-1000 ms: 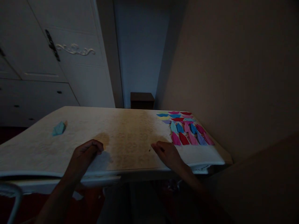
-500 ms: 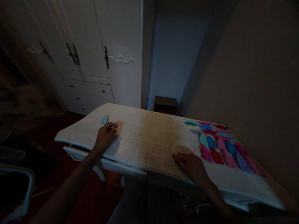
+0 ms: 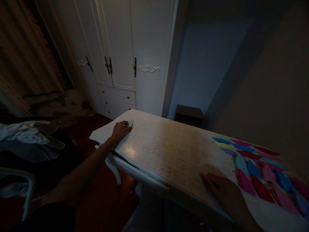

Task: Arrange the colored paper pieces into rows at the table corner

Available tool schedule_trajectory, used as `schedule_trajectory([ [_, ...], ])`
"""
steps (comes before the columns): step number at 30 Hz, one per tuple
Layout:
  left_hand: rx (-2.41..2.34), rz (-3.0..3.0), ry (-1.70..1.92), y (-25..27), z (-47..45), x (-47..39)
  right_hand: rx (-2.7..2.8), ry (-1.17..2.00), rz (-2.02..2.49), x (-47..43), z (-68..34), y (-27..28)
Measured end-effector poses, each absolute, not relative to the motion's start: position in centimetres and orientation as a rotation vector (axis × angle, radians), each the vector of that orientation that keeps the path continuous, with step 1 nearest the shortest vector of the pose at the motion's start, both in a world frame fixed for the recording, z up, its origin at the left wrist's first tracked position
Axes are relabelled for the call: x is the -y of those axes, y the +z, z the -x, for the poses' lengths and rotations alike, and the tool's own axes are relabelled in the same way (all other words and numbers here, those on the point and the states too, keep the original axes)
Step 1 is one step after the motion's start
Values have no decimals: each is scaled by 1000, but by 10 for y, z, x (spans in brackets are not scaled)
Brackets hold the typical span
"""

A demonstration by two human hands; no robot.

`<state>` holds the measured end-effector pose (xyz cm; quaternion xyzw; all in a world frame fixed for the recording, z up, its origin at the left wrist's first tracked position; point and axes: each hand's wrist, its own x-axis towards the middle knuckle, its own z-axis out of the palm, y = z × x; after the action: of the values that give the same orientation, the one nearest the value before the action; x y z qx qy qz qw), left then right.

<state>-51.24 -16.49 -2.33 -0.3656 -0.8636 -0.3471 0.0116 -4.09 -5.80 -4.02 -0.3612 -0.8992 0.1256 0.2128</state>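
Observation:
At the far left end of the white table [image 3: 154, 141], my left hand [image 3: 121, 129] has its thumb and fingers closed around the near edge of a small light-blue piece [image 3: 130, 123], which looks like folded paper or cloth. My right hand [image 3: 224, 191] rests near the table's front edge, fingers loosely bent and thumb apart, with nothing visible in it. Just right of it lie several coloured pieces in rows, among them a magenta piece [image 3: 245, 183], a red piece [image 3: 262, 189], a yellow piece [image 3: 223, 145] and a light-blue piece [image 3: 241, 164].
A white wardrobe [image 3: 152, 87] with dark handles stands behind the table. Beyond the table's back edge is a small brown cabinet [image 3: 189, 111]. A drawer [image 3: 137, 172] sticks out slightly at the front. Cloth [image 3: 26, 135] lies heaped on the left.
My left hand has reached forward to the light-blue piece and closed on it. The view has turned left, while my right hand stays near the table's front edge.

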Motion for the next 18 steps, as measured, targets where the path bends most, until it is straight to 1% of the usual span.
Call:
schedule_trajectory([
  [5,2657,1146,-1102,-23,505,166,2496,409,1006,59,40,-39],
  [10,2579,1143,-1160,-17,475,167,2527,415,1018,59,40,-40],
  [14,2452,1387,-1256,-15,439,159,2538,367,996,60,41,-40],
  [18,2358,1639,-1279,-14,395,143,2566,312,980,61,42,-41],
])
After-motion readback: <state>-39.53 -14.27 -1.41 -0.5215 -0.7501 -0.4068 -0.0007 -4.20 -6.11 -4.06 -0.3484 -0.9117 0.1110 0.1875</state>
